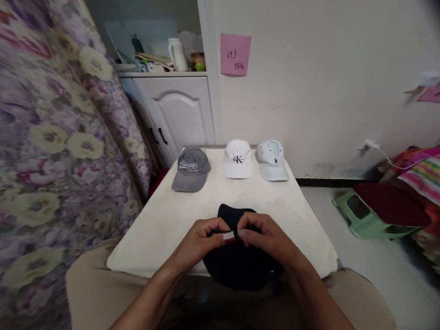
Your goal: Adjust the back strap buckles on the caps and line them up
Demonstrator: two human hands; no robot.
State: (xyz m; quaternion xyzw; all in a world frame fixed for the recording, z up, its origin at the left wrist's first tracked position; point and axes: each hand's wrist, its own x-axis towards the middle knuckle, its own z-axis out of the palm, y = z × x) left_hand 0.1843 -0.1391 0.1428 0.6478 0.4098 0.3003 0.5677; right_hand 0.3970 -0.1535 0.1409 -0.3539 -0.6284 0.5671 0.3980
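Observation:
A black cap (237, 270) lies at the near edge of the table, partly over my lap, its brim pointing away from me. My left hand (208, 236) pinches it near the middle, thumb against forefinger. A small silvery piece with a reddish end (228, 237) shows at that thumb tip; its kind I cannot make out. Just to the right, my right hand (259, 231) is closed in a pinch on the same cap. Both hands cover part of the cap, and its dark cloth hides detail.
Along the table's (165, 229) far side stand a grey cap (192, 169), a white cap (238, 159) and a pale blue cap (273, 160). A flowered curtain (68, 160) hangs at left. A green stool (357, 213) with a dark red top stands on the right.

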